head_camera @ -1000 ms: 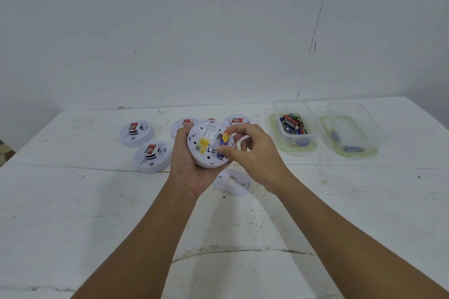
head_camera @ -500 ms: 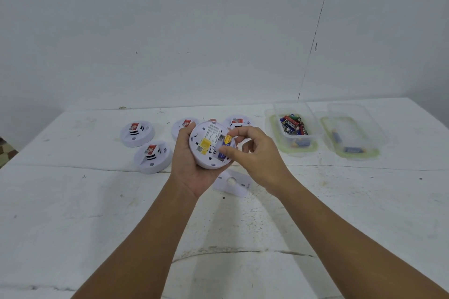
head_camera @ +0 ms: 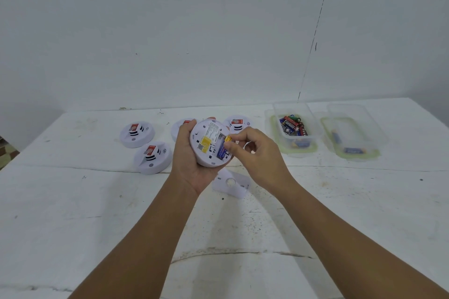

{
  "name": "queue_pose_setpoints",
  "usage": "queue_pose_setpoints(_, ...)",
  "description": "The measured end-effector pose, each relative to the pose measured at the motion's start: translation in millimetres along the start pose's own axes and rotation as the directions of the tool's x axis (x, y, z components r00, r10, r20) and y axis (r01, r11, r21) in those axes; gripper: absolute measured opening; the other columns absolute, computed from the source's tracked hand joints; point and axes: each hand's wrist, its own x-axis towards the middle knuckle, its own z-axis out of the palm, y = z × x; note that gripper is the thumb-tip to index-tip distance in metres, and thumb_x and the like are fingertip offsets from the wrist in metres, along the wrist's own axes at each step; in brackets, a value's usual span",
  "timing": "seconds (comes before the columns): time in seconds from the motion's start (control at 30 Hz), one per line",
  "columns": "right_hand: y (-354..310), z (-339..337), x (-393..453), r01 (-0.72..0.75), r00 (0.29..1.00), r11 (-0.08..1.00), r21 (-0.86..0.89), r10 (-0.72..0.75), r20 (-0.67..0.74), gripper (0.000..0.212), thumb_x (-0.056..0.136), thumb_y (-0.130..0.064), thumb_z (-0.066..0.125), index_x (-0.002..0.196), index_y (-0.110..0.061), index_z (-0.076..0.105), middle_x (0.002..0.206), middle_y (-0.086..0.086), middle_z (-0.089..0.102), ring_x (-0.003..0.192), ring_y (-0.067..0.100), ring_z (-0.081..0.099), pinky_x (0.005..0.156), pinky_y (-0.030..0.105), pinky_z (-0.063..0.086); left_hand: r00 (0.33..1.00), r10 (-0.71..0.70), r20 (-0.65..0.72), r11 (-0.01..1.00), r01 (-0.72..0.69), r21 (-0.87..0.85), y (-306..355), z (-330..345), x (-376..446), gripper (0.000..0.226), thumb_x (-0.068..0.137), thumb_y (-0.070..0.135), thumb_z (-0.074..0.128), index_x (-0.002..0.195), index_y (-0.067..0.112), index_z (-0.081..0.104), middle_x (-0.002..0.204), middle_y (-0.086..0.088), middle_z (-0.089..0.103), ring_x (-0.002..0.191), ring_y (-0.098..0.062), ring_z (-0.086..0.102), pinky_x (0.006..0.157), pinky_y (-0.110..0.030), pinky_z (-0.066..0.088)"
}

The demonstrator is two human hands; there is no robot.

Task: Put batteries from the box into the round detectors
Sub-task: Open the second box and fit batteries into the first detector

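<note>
Detector (head_camera: pixel 208 143) cupped back-up in left hand (head_camera: pixel 194 165); right hand (head_camera: pixel 255 153) pinches blue-yellow battery (head_camera: pixel 224 145) at its compartment. Battery box (head_camera: pixel 295 128) near, right.

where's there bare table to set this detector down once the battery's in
Free: the near table in front of the cover, and the far left beyond the two left detectors. Crowded: the back row of detectors, and the right, where the battery box and second box sit side by side.
</note>
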Motion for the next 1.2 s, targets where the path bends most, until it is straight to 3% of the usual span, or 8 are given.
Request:
queue_pose_setpoints(0.2, -0.9, 3.1, 1.6, 0.074, 0.997, 0.995, -0.063, -0.074, 0.002, 0.009, 0.096, -0.029, 0.073, 0.091, -0.022, 0.071, 0.077, 0.007, 0.058, 0.069, 0.008, 0.048, 0.066, 0.022, 0.041, 0.997, 0.062, -0.035, 0.996, -0.06, 0.065, -0.2, 12.3, -1.1, 0.035, 0.1, 0.047, 0.048, 0.103, 0.017, 0.067, 0.095, -0.01, 0.071, 0.079, -0.027, 0.069, 0.082, -0.039, 0.051)
queue_pose_setpoints(0.33, 6.8, 4.0, 0.8, 0.115, 0.993, 0.986, -0.125, -0.117, -0.009, 0.01, 0.097, -0.029, 0.072, 0.092, -0.02, 0.072, 0.073, 0.003, 0.057, 0.068, 0.009, 0.049, 0.065, 0.023, 0.042, 0.998, 0.054, -0.038, 0.995, -0.05, 0.09, -2.1, 11.4, 0.3, 0.034, 0.1, 0.046, 0.049, 0.107, 0.018, 0.065, 0.094, -0.008, 0.07, 0.076, -0.024, 0.068, 0.07, -0.034, 0.055)
queue_pose_setpoints(0.47, 15.8, 6.2, -2.1, 0.225, 0.968, 0.936, -0.272, -0.247, -0.047, 0.012, 0.097, -0.031, 0.071, 0.103, -0.024, 0.078, 0.074, -0.009, 0.058, 0.073, 0.011, 0.055, 0.064, 0.015, 0.04, 0.998, 0.045, -0.039, 0.992, -0.04, 0.121, -4.2, 11.2, -0.3, 0.034, 0.1, 0.046, 0.051, 0.114, 0.018, 0.064, 0.095, -0.008, 0.071, 0.077, -0.023, 0.068, 0.07, -0.034, 0.056)
queue_pose_setpoints(0.63, 18.3, 10.8, -1.1, 0.334, 0.925, 0.841, -0.424, -0.379, -0.023, 0.025, 0.099, -0.039, 0.063, 0.104, -0.022, 0.08, 0.07, -0.003, 0.061, 0.063, 0.013, 0.054, 0.058, 0.036, 0.046, 0.997, 0.032, -0.073, 0.991, -0.022, 0.134, -4.0, 11.4, 3.0, 0.033, 0.098, 0.047, 0.054, 0.113, 0.02, 0.065, 0.094, -0.007, 0.068, 0.076, -0.022, 0.063, 0.069, -0.033, 0.051)
queue_pose_setpoints(0.77, 21.2, 7.4, -2.3, 0.313, 0.937, 0.858, -0.408, -0.35, -0.018, 0.024, 0.1, -0.035, 0.063, 0.113, -0.024, 0.08, 0.072, -0.005, 0.061, 0.064, 0.01, 0.054, 0.059, 0.024, 0.04, 0.997, 0.041, -0.06, 0.987, -0.031, 0.159, -3.2, 11.1, 9.3, 0.034, 0.099, 0.047, 0.053, 0.112, 0.019, 0.067, 0.091, -0.008, 0.071, 0.072, -0.022, 0.065, 0.063, -0.032, 0.054)
queue_pose_setpoints(0.87, 21.2, -7.0, 3.2, 0.27, 0.957, 0.896, -0.353, -0.291, -0.006, 0.02, 0.1, -0.031, 0.066, 0.113, -0.026, 0.08, 0.075, -0.013, 0.057, 0.07, 0.004, 0.056, 0.063, 0.012, 0.036, 0.999, 0.038, -0.032, 0.981, -0.032, 0.194, -5.9, 18.5, 12.9, 0.032, 0.1, 0.045, 0.053, 0.106, 0.018, 0.068, 0.095, -0.011, 0.075, 0.073, -0.025, 0.071, 0.072, -0.035, 0.055)
queue_pose_setpoints(1.0, 17.4, -40.1, 17.3, 0.197, 0.974, 0.92, -0.338, -0.223, -0.04, 0.014, 0.1, -0.027, 0.068, 0.103, -0.028, 0.081, 0.076, -0.011, 0.059, 0.075, 0.004, 0.054, 0.066, 0.012, 0.036, 0.999, 0.03, -0.035, 0.966, -0.02, 0.258, -15.2, 32.0, 22.8, 0.03, 0.098, 0.047, 0.061, 0.102, 0.02, 0.071, 0.11, -0.012, 0.073, 0.1, -0.031, 0.066, 0.099, -0.045, 0.052)
queue_pose_setpoints(1.2, 24.9, -111.7, 48.0, -0.019, 0.986, 0.896, -0.443, -0.057, -0.159, 0.018, 0.099, -0.022, 0.067, 0.112, -0.026, 0.078, 0.095, -0.004, 0.068, 0.08, 0.004, 0.06, 0.079, 0.014, 0.043, 0.999, -0.018, -0.048, 0.96, 0.031, 0.28, -30.2, 49.9, 50.6, 0.03, 0.1, 0.046, 0.059, 0.101, 0.021, 0.075, 0.107, -0.01, 0.074, 0.104, -0.035, 0.065, 0.109, -0.049, 0.047)
